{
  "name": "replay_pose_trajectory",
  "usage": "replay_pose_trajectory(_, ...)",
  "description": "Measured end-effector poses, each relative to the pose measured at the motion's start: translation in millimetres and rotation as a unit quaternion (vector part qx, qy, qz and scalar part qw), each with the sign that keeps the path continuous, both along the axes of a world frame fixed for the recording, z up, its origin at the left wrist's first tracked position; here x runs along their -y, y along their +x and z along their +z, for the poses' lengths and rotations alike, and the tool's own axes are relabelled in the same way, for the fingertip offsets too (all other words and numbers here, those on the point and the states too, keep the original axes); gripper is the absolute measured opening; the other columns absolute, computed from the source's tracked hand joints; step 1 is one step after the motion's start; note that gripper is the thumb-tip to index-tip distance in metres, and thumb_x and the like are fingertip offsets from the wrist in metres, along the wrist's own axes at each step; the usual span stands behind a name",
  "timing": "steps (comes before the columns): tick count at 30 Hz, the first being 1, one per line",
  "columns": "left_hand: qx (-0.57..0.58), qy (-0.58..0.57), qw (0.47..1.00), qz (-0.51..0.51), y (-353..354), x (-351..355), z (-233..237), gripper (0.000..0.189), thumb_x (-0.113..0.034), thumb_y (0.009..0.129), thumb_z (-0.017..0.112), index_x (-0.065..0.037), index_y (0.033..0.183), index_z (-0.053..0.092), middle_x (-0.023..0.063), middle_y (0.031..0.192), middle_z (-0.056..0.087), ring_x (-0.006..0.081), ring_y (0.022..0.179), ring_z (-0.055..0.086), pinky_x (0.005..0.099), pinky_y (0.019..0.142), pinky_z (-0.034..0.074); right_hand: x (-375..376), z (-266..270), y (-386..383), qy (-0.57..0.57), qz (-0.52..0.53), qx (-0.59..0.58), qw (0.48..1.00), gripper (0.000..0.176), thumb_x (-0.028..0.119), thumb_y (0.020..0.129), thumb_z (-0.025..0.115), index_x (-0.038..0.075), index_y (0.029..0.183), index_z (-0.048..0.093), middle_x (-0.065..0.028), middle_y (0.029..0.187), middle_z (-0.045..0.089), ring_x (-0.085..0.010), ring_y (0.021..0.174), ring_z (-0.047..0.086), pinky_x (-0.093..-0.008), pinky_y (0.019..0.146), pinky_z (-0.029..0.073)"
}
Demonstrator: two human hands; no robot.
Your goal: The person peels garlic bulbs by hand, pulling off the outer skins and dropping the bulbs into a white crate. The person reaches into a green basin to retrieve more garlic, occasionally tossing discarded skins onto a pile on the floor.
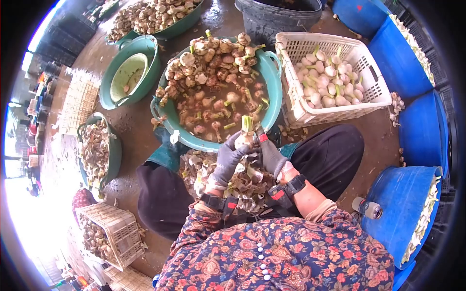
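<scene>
A garlic bulb (245,139) with a short green stem points upward between my hands, in front of the big green tub. My left hand (230,161), in a grey glove, is closed round its left side. Pressed to the right side of the same bulb is my right hand (271,156), also gloved; some of its fingers are hidden. Loose garlic skins (247,186) lie heaped beneath my hands, between my legs. Just beyond, the green tub (275,92) holds brown water with unpeeled garlic bulbs (208,68) floating and piled at the far side.
At the right stands a white crate (335,112) of peeled bulbs. Blue barrels (403,203) line the right edge, with a jar (367,207) beside one. Leftward are a nested green tub (108,87), a tub of skins (115,155) and a tipped crate (124,235). A black bucket (276,22) stands behind.
</scene>
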State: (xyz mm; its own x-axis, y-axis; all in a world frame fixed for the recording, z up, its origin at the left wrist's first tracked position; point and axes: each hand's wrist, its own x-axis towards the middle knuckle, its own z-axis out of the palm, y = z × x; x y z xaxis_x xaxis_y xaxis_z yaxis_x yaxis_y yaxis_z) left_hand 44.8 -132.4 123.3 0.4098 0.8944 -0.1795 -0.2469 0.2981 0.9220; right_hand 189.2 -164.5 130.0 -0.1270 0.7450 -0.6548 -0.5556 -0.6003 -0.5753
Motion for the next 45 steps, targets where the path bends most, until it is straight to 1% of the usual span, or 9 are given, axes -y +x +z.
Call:
replay_pose_trajectory(7, -0.482, 0.367, 0.796, 0.007, -12, -9, 13, 0.1, -0.037, 0.052, 0.082, -0.003, 0.132, 0.032, 0.0221, 0.132, 0.036, 0.0367, 0.121, 0.035, 0.042, 0.101, 0.031, -4, 11, 9, 0.117, 0.048, 0.052, 0.991, 0.038, 0.039, 0.094, 0.041, 0.005, 0.099, 0.056, -0.0061, 0.088, 0.059, -0.0179, 0.072, 0.057, -0.0318, 0.066, 0.048)
replay_pose_trajectory(10, -0.499, 0.416, 0.746, -0.149, -20, -14, 21, 0.058, -0.024, 0.066, 0.075, -0.011, 0.118, 0.053, 0.0112, 0.111, 0.057, 0.0317, 0.104, 0.052, 0.0402, 0.09, 0.04, -15, -16, 9, -0.009, 0.109, -0.003, 0.994, 0.041, 0.037, 0.094, 0.04, 0.001, 0.1, 0.057, -0.0076, 0.093, 0.059, -0.0156, 0.079, 0.054, -0.0281, 0.074, 0.043)
replay_pose_trajectory(16, -0.457, 0.32, 0.826, -0.079, -22, 1, -23, 0.022, -0.011, 0.075, 0.066, -0.01, 0.096, 0.064, 0.008, 0.08, 0.064, 0.0214, 0.07, 0.061, 0.0302, 0.066, 0.048, -14, -41, 6, 0.135, 0.174, 0.268, 0.938, 0.035, 0.032, 0.093, 0.044, 0.0, 0.097, 0.056, -0.0092, 0.089, 0.059, -0.0152, 0.08, 0.05, -0.0288, 0.076, 0.041)
replay_pose_trajectory(21, -0.138, -0.152, 0.977, -0.049, -31, -4, -27, 0.017, -0.013, 0.089, 0.055, 0.001, 0.097, 0.061, 0.0021, 0.086, 0.063, 0.0073, 0.072, 0.056, 0.0206, 0.062, 0.045, -12, 12, 8, 0.133, 0.106, -0.059, 0.984, 0.027, 0.017, 0.087, 0.054, 0.002, 0.109, 0.057, -0.007, 0.101, 0.059, -0.0155, 0.094, 0.054, -0.0279, 0.082, 0.043)
replay_pose_trajectory(26, -0.003, -0.061, 0.997, -0.051, -42, 9, -20, 0.022, -0.016, 0.095, 0.043, -0.001, 0.103, 0.056, 0.0027, 0.091, 0.06, 0.0081, 0.076, 0.056, 0.021, 0.067, 0.047, -14, 10, 13, 0.169, 0.048, -0.182, 0.967, 0.031, 0.012, 0.086, 0.055, -0.001, 0.114, 0.054, -0.0101, 0.114, 0.057, -0.0172, 0.104, 0.054, -0.0286, 0.091, 0.043)
replay_pose_trajectory(30, -0.087, 0.006, 0.996, 0.022, -40, 10, -21, 0.025, -0.019, 0.096, 0.04, -0.001, 0.106, 0.054, 0.0036, 0.093, 0.059, 0.0092, 0.075, 0.056, 0.0212, 0.067, 0.048, -12, 4, 4, 0.331, 0.124, 0.148, 0.924, 0.029, 0.012, 0.082, 0.058, 0.003, 0.109, 0.059, -0.0079, 0.111, 0.058, -0.0226, 0.103, 0.055, -0.0336, 0.092, 0.042)
replay_pose_trajectory(32, 0.055, -0.25, 0.967, 0.015, -37, 6, -1, 0.025, -0.02, 0.095, 0.042, -0.002, 0.105, 0.056, 0.0039, 0.095, 0.059, 0.0078, 0.075, 0.055, 0.0209, 0.065, 0.048, -8, 16, 3, 0.474, 0.21, 0.546, 0.658, 0.032, 0.012, 0.076, 0.063, 0.01, 0.108, 0.061, -0.0089, 0.104, 0.06, -0.0275, 0.097, 0.055, -0.0355, 0.088, 0.043)
replay_pose_trajectory(40, -0.105, -0.062, 0.992, 0.029, -42, 7, 11, 0.021, -0.018, 0.086, 0.06, 0.001, 0.092, 0.064, 0.0016, 0.076, 0.064, 0.0052, 0.065, 0.055, 0.0191, 0.061, 0.045, -4, -12, -11, 0.165, 0.022, 0.117, 0.979, 0.015, 0.014, 0.08, 0.064, 0.001, 0.087, 0.063, -0.0064, 0.078, 0.06, -0.0143, 0.067, 0.058, -0.0236, 0.061, 0.045)
replay_pose_trajectory(45, -0.279, 0.258, 0.924, -0.036, -35, 20, 30, 0.019, 0.002, 0.078, 0.061, -0.004, 0.095, 0.066, 0.0057, 0.08, 0.066, 0.0091, 0.071, 0.058, 0.0235, 0.066, 0.047, -8, -15, -7, 0.0, -0.115, -0.021, 0.993, 0.014, 0.013, 0.082, 0.06, 0.0, 0.087, 0.061, -0.0039, 0.071, 0.059, -0.0109, 0.059, 0.055, -0.0243, 0.052, 0.045)
